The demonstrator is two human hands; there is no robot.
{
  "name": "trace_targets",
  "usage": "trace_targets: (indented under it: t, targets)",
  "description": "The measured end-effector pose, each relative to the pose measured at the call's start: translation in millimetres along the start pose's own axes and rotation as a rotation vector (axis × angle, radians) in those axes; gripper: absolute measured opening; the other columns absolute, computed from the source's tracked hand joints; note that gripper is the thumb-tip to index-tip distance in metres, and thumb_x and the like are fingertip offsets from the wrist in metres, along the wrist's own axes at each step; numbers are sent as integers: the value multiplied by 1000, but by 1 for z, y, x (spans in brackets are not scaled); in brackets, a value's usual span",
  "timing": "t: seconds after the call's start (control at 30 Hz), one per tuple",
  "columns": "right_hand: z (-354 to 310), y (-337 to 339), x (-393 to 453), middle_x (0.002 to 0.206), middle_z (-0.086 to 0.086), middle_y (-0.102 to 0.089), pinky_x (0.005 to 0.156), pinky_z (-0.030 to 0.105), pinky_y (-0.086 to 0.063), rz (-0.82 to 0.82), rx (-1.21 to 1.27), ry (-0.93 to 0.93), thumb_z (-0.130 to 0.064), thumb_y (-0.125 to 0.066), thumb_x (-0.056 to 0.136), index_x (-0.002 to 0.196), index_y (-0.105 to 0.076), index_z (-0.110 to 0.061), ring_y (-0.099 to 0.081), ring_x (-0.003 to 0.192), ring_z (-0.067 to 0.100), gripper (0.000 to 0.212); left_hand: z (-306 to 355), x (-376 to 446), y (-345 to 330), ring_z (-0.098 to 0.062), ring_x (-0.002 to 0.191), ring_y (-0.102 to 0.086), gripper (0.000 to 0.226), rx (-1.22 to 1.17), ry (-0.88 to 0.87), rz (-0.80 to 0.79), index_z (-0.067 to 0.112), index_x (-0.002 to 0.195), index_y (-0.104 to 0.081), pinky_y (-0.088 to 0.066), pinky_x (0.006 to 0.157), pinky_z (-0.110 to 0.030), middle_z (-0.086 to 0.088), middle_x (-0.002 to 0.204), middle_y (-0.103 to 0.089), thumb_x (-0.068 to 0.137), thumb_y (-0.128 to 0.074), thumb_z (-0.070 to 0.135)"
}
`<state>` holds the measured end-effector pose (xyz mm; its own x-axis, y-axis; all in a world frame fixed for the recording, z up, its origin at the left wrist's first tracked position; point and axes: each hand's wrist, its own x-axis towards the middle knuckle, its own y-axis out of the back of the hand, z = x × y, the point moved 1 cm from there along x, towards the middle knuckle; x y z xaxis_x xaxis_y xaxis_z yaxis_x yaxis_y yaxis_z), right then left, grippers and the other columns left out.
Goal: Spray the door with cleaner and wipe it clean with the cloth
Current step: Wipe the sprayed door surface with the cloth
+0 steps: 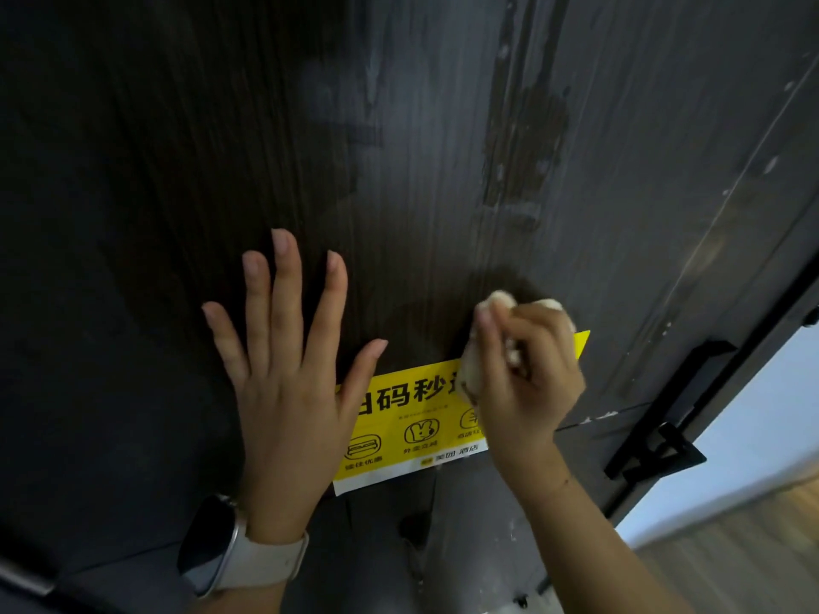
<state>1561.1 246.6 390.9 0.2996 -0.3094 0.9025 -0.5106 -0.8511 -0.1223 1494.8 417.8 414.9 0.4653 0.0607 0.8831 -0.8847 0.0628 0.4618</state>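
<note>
Two hands: right hand (525,365) presses bunched cloth (476,370) against door (399,148).

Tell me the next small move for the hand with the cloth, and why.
Probably sweep the bunched pale cloth in the right hand upward, off the yellow sticker, onto the streaky patches of the dark wood-grain door above. The left hand lies flat, bracing the door.

Yellow sticker (399,418) on door (399,170) reads "码秒", "美团酒店".

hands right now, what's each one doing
Left hand: open, flat against the door, holding nothing.
Right hand: closed on the cloth, pressed to the door.
</note>
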Motion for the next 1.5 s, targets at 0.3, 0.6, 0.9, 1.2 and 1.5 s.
trace_targets:
  t: [0.3,0.6,0.9,1.2,1.5]
  targets:
    - [3,13,18,85,2,-58,74,29,-46,-198,34,68,4,-72,83,75,-66,4,-58,77,19,9,0,0,-1,-18,147,15,76,10,-17,15,16,154,-13,9,118,-49,-20,157,-6,97,-54,44]
    - [0,11,21,81,1,-60,73,31,-45,-205,61,28,7,-73,81,74,-67,2,-58,76,18,11,-1,-1,1,-19,148,14,75,-18,-10,-1,16,154,-15,9,118,-49,-18,158,-3,96,-54,43]
    - [-1,13,26,78,10,-62,74,32,-45,-202,11,64,9,-72,80,76,-69,4,-58,74,27,8,0,-1,1,-19,147,15,76,-15,-18,0,17,155,-12,9,118,-50,-19,158,-3,97,-54,43]
    - [8,17,54,81,7,-58,76,25,-42,-31,58,5,5,-71,83,75,-66,-5,-55,79,14,14,-1,0,3,-21,148,14,76,-16,-23,-14,15,155,-14,9,118,-50,-19,159,-3,96,-54,42]
    - [-9,-29,3,101,5,-54,64,33,-42,-423,56,661,-5,-60,92,104,-61,-6,-52,75,23,12,-3,0,11,-16,150,8,57,-311,0,-43,15,153,-15,16,118,-38,10,161,8,103,-23,39]
